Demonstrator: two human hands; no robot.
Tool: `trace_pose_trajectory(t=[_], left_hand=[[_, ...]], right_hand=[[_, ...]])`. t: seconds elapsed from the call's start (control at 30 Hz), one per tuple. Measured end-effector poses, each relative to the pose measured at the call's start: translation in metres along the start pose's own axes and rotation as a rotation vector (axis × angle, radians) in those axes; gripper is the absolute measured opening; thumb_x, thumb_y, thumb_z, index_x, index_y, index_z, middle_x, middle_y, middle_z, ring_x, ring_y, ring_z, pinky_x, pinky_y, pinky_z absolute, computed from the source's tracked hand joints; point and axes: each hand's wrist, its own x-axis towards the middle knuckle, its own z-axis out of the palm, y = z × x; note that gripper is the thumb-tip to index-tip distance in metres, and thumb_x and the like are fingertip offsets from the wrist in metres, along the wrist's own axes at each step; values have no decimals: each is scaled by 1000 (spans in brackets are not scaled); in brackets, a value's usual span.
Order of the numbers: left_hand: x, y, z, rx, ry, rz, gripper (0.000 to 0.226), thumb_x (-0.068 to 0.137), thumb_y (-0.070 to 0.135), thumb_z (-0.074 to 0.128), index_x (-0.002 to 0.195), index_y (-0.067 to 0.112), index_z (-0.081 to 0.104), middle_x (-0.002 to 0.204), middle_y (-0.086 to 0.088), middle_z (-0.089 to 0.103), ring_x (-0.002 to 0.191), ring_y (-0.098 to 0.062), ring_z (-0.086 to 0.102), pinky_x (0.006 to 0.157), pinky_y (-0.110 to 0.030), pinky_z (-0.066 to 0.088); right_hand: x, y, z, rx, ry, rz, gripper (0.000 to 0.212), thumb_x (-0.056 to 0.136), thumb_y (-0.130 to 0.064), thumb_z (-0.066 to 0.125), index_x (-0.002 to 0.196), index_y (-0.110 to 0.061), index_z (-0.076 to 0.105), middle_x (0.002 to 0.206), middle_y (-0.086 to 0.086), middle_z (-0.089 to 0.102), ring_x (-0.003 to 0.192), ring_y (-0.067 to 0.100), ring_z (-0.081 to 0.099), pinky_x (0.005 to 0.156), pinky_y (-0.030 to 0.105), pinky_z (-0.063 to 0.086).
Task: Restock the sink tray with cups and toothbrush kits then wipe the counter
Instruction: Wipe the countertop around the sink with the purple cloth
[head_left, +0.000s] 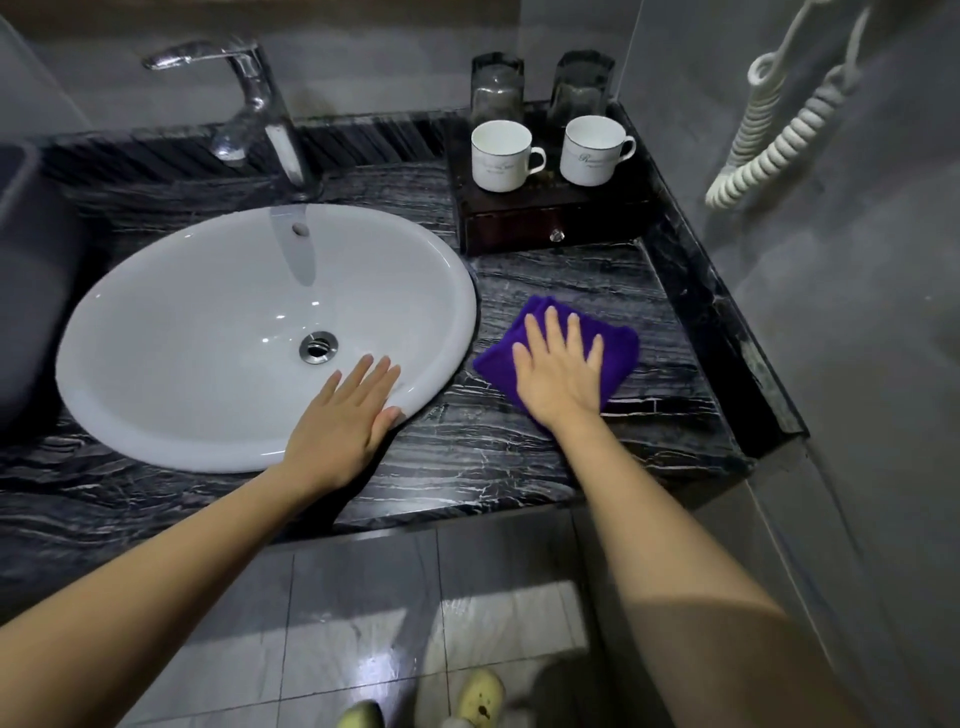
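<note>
My right hand lies flat, fingers straight, pressing a folded purple cloth onto the black marble counter right of the basin. My left hand rests open on the front right rim of the white oval sink. At the back right corner stands a dark wooden tray box with a small drawer knob. Two white mugs stand on it, with two upturned glass tumblers behind them. No toothbrush kits are visible.
A chrome tap rises behind the basin. A white coiled cord hangs on the grey wall at right. A raised marble ledge borders the counter's right side. Grey floor tiles and my shoes are below the counter edge.
</note>
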Motion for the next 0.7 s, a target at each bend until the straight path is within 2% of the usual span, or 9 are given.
trace_pose_trajectory(t=[0.27,0.4,0.6,0.7], left_hand=[[1,-2,2,-42,-3,9,58,96,45,12,148,19,16,158,2,13,146,-14,3,119,-37,6],[1,-3,3,-74,-29,15,54,98,39,17,148,20,12,158,3,10,146,-13,1,118,-34,3],[0,-13,-15,-299,-189,91,53,99,34,23,148,17,12,159,0,8,146,-12,-1,118,-31,3],[-21,-36,-23,-232,-171,101,52,100,32,25,147,15,16,158,-3,12,146,-15,3,118,-31,4]], right_hand=[[-42,-67,21,10,38,4,57,97,-40,18,150,-21,8,160,0,6,147,26,2,117,55,-1],[-66,-91,27,16,58,66,60,96,-39,21,150,-17,7,160,4,6,147,27,3,117,55,-1],[-113,-140,36,66,40,141,70,92,-39,33,149,-9,5,160,10,3,147,30,-2,115,55,-9],[-130,-156,38,85,12,147,71,93,-39,32,149,-7,2,160,12,0,147,32,-5,114,55,-11]])
